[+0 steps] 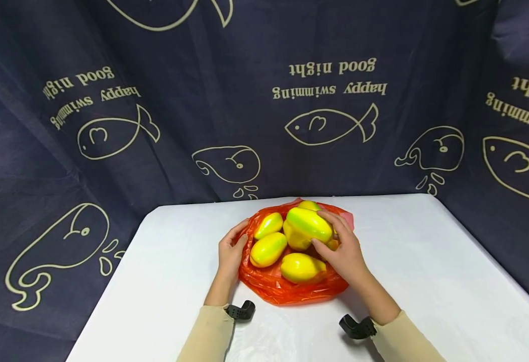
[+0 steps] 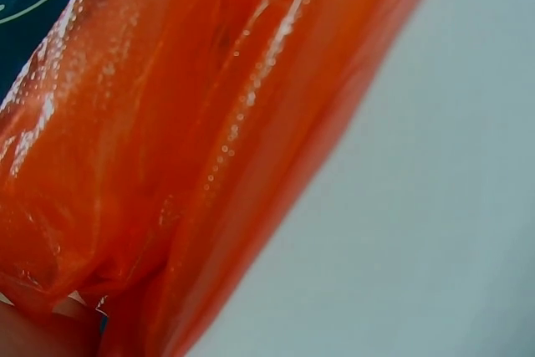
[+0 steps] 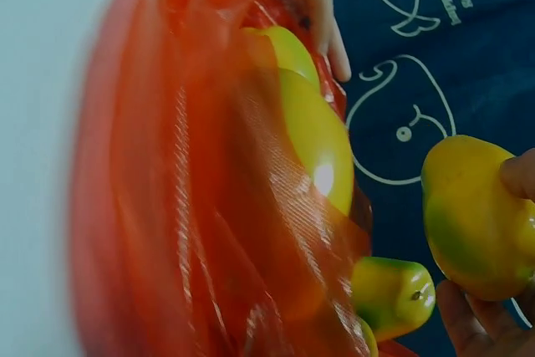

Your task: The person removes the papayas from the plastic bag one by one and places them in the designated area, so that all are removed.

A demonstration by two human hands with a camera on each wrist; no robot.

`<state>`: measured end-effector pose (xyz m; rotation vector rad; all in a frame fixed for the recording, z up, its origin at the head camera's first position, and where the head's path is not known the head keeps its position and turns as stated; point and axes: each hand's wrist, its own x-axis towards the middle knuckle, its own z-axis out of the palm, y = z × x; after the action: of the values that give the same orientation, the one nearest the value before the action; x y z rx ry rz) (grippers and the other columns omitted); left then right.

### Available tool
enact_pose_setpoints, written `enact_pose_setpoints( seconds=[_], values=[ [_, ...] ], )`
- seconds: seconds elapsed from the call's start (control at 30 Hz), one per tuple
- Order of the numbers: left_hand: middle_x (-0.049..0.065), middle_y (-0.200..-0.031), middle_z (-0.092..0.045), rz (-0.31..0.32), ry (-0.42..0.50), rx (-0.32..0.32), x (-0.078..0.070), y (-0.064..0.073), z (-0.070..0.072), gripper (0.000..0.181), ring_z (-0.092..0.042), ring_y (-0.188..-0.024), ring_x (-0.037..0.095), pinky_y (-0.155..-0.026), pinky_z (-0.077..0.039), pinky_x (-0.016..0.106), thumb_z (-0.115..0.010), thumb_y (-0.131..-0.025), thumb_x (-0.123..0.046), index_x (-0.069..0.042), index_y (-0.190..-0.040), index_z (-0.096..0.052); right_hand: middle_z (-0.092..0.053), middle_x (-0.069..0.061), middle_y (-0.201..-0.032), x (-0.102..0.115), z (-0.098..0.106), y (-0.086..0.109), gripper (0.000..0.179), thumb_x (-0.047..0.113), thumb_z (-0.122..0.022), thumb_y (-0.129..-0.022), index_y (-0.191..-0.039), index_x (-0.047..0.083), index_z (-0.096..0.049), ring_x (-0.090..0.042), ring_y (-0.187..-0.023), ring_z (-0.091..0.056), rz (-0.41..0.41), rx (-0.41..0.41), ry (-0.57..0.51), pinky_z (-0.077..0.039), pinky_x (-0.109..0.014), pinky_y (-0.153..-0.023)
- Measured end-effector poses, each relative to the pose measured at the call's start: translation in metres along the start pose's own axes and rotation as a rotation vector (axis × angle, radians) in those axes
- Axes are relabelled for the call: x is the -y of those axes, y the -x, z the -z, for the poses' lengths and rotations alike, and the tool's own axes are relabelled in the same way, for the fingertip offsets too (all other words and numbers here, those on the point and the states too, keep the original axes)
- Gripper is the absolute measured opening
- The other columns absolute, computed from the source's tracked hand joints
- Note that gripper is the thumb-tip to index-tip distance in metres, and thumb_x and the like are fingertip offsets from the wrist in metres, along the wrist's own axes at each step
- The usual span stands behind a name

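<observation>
An opened red plastic bag (image 1: 282,291) sits on the table with several glossy yellow-green fruits inside, shaped like papayas or mangoes. My right hand (image 1: 343,251) grips a large, lumpy yellow fruit with a green patch (image 1: 310,224), thumb on the near side and fingers over the far side. In the right wrist view this fruit (image 3: 472,219) is held up above the bag's rim. My left hand (image 1: 232,254) holds the left edge of the bag; part of its fingers (image 2: 46,328) is hidden by the plastic. One yellow fruit (image 1: 268,250) lies inside near that hand.
The bag stands on a white-covered table (image 1: 178,261). Behind it hangs a dark blue curtain (image 1: 246,100) with fish and whale drawings. Other yellow fruits (image 1: 301,267) rest in the bag's near part. Each wrist wears a black strap (image 1: 242,310).
</observation>
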<state>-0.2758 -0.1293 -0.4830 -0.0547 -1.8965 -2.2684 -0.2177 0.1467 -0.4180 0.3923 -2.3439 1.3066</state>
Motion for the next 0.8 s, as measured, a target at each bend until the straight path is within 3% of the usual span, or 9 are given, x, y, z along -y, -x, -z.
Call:
enact_pose_setpoints(
  seconds=[0.13,0.33,0.4,0.57,0.8],
  values=[
    [0.006,-0.142,-0.061,-0.030,-0.003,-0.008,0.000,0.000,0.000,0.033,-0.051,-0.137,0.020,-0.099,-0.048,0.012,-0.056,-0.098,-0.004,-0.008,-0.129,-0.067,-0.053,-0.002,-0.140,-0.001,0.008,-0.003,0.066,0.014,-0.077,-0.085,-0.145,0.026,-0.050,-0.016,-0.121,-0.051,-0.013,-0.036,-0.002,-0.051,-0.037,-0.096],
    [0.008,-0.139,-0.063,-0.076,-0.017,-0.007,0.001,-0.001,-0.001,0.033,-0.052,-0.137,0.020,-0.102,-0.046,0.012,-0.054,-0.098,-0.001,-0.005,-0.128,-0.068,-0.049,-0.008,-0.143,-0.006,0.021,-0.007,0.066,0.012,-0.075,-0.087,-0.146,0.022,-0.047,-0.022,-0.125,-0.050,-0.059,-0.074,0.002,-0.051,-0.052,-0.101],
    [0.008,-0.138,-0.063,-0.078,-0.029,-0.006,0.000,-0.001,0.000,0.033,-0.052,-0.137,0.020,-0.103,-0.045,0.012,-0.054,-0.098,-0.001,-0.006,-0.128,-0.068,-0.049,-0.009,-0.143,-0.007,0.026,-0.009,0.066,0.012,-0.075,-0.088,-0.147,0.021,-0.046,-0.022,-0.124,-0.049,-0.076,-0.087,0.016,-0.052,-0.044,-0.101],
    [0.008,-0.140,-0.062,-0.070,-0.043,-0.010,-0.001,0.000,0.000,0.033,-0.052,-0.137,0.020,-0.103,-0.045,0.012,-0.054,-0.099,-0.002,-0.006,-0.129,-0.067,-0.050,-0.006,-0.142,-0.014,0.035,-0.010,0.064,0.015,-0.073,-0.089,-0.147,0.022,-0.046,-0.007,-0.118,-0.045,-0.099,-0.146,0.037,-0.044,-0.015,-0.089],
    [0.008,-0.141,-0.062,-0.058,-0.021,-0.008,-0.001,0.001,-0.001,0.033,-0.051,-0.138,0.021,-0.101,-0.045,0.011,-0.055,-0.099,-0.003,-0.007,-0.129,-0.067,-0.053,-0.005,-0.135,-0.027,0.045,-0.012,0.062,0.014,-0.072,-0.089,-0.146,0.022,-0.048,0.003,-0.113,-0.043,-0.142,-0.237,0.026,-0.042,-0.008,-0.085]
  ],
)
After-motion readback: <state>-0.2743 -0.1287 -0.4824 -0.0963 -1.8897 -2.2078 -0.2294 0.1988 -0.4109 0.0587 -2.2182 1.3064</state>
